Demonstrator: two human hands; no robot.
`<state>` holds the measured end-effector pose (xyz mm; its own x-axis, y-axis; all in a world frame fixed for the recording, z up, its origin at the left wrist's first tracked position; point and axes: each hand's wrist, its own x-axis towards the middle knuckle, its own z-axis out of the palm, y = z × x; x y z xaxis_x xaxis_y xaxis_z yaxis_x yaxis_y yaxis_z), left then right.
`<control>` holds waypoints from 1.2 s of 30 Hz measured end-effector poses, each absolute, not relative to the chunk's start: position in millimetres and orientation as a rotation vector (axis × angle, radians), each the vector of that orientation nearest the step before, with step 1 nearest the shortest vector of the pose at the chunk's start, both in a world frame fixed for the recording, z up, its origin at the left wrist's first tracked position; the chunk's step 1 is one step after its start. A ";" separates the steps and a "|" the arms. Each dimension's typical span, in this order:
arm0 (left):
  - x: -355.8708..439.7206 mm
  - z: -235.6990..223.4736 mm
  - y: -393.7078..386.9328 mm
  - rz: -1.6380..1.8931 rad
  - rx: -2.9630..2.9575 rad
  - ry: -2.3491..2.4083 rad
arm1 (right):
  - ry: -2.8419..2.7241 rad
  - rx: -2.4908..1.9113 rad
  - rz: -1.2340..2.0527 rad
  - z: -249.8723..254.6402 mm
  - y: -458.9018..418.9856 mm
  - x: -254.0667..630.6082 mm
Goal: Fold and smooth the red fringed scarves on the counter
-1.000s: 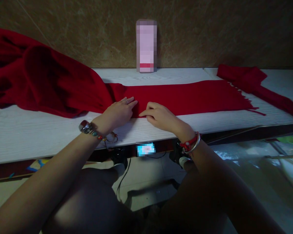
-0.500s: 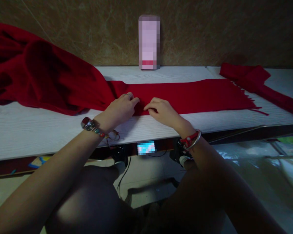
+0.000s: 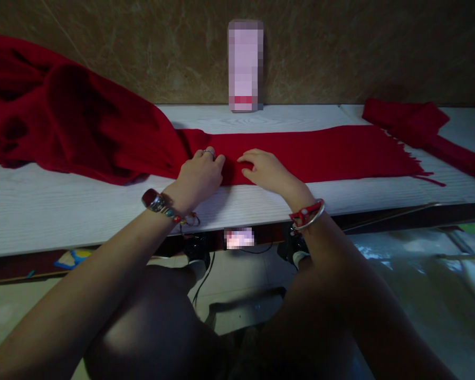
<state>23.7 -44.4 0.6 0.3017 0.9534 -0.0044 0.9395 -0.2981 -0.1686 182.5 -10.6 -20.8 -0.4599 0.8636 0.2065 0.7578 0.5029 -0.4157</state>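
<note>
A red fringed scarf (image 3: 332, 153) lies lengthwise on a pale wood-grain tabletop, flat from the middle to its tasselled right end. Toward the left it rises into a large loose heap of the same red cloth (image 3: 114, 132). My left hand (image 3: 201, 173), wearing a ring, rests on the scarf where the flat part meets the heap; its fingers are bent but apart, the tips partly hidden. Just to the right, my right hand (image 3: 267, 170) hovers over or lightly touches the scarf, thumb and fingers parted, with nothing seen between them.
A pale pink blurred-out phone-like object (image 3: 245, 66) leans against the brown marbled wall (image 3: 340, 53) behind the table (image 3: 103, 211). Another red strip of cloth (image 3: 407, 124) lies folded at the far right. Below the front edge are a small blurred screen (image 3: 239, 238) and clear plastic (image 3: 399, 279).
My right hand's thumb and fingers have parted from a pinch and lifted slightly off the scarf. My left hand stays at nearly the same spot. The whole view has shifted a little.
</note>
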 end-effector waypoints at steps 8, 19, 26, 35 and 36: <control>26.8 3.8 -45.2 0.228 -2.408 -1.800 | -2.383 -1.429 0.354 -17.7 -8.2 178.5; 24.5 0.5 -42.2 0.209 -2.403 -1.758 | -2.394 -1.409 0.305 -20.8 -10.8 179.5; 27.5 4.8 -44.8 0.233 -2.406 -1.797 | -2.404 -1.420 0.282 -21.6 -11.5 178.9; 26.3 4.0 -41.8 0.230 -2.434 -1.797 | -2.356 -1.410 0.174 -21.3 -8.9 178.1; 26.6 4.3 -42.1 0.240 -2.432 -1.798 | -2.333 -1.421 0.135 -20.5 -8.7 177.5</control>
